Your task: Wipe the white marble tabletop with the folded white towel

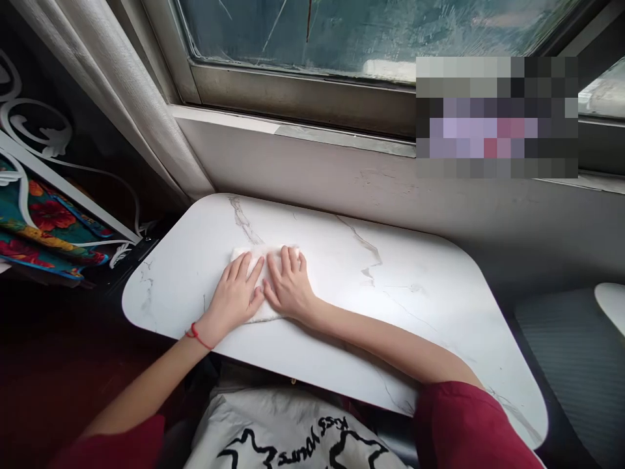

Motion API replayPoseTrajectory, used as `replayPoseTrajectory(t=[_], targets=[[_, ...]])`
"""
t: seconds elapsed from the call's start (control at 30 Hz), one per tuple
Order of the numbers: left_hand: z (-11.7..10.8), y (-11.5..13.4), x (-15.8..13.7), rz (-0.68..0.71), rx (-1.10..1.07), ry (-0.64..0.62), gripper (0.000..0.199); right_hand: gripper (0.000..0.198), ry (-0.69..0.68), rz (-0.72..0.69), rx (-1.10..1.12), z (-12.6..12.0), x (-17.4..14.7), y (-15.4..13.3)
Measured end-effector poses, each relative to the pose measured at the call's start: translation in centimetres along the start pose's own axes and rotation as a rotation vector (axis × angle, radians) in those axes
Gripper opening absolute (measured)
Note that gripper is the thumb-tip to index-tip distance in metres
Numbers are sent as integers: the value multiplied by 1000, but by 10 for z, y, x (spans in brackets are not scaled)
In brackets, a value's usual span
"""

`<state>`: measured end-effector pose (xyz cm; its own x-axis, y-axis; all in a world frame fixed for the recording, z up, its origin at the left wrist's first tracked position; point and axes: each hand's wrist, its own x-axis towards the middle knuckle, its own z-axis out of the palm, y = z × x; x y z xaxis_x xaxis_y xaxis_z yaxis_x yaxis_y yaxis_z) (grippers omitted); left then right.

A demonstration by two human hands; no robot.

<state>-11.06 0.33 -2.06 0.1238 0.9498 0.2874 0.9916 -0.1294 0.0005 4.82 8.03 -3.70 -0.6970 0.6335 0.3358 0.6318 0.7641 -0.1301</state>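
A white cloth [266,314] lies flat on a white marble-patterned table [390,260]. My left hand [237,286], with a red string bracelet at the wrist, rests palm down on the cloth's left part, its fingers stretched out. Beside it, my right hand [291,280] presses flat on the cloth's right part, fingers extended and slightly apart. The two thumbs are close together near the middle. Both hands cover much of the cloth, so only its edges and the strip between them show.
Behind the table runs a grey wall under a window [303,39] with a sill. A pale curtain [122,85] hangs at the left, by a white scrollwork metal frame [68,189] and a floral fabric [53,221]. A dark ribbed surface [576,352] is at the right.
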Motion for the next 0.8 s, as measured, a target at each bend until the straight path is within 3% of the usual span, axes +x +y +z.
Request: replayPoseTrajectory(t=[0.2,0.3,0.43,0.63,0.8], targets=[[-5,32,-53,-175,-67,124,54,63,-17,-123,16,-3,-26,-29],[-4,46,-61,-294,-68,188,50,62,-7,-173,35,-3,-28,-28],[-2,51,-60,-291,-41,189,50,64,-13,-193,71,-2,-26,-23],[5,30,-50,-241,22,172,52,64,15,-211,98,6,-9,-14],[14,-11,-2,-143,74,23,56,60,53,-165,110,22,35,6]])
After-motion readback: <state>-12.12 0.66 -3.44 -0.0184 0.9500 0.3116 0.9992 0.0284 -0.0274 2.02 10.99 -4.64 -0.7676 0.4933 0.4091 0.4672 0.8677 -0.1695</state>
